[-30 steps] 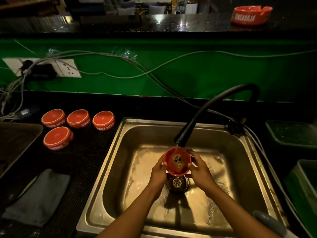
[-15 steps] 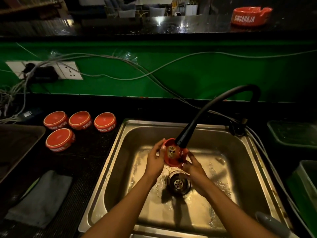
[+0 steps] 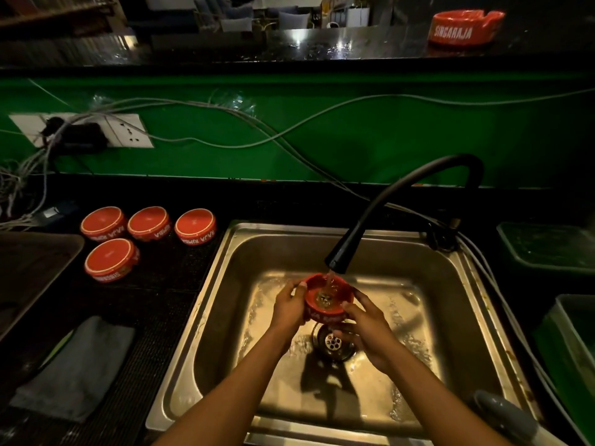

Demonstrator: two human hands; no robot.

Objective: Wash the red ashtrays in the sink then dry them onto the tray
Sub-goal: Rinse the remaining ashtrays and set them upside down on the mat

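Note:
A red ashtray [image 3: 328, 300] sits mouth-up under the running black faucet [image 3: 380, 214], over the drain of the steel sink [image 3: 457, 304]. My left hand [image 3: 289, 309] grips its left side, thumb on the rim. My right hand [image 3: 367, 329] holds its right and lower side with curled fingers. Several more red ashtrays [image 3: 148, 223] lie upside down on the black counter left of the sink. Another red ashtray [image 3: 465, 27] stands on the high ledge at the back right. A dark tray [image 3: 29, 272] lies at the far left.
A grey cloth [image 3: 77, 368] lies on the counter at the front left. Cables and a wall socket [image 3: 128, 130] run along the green wall. Green bins [image 3: 547, 246] stand right of the sink. A grey object [image 3: 505, 416] rests at the sink's front right corner.
The ashtray was tipped on its side against the nozzle; both hands have turned it mouth-up under the stream, a little lower and to the right.

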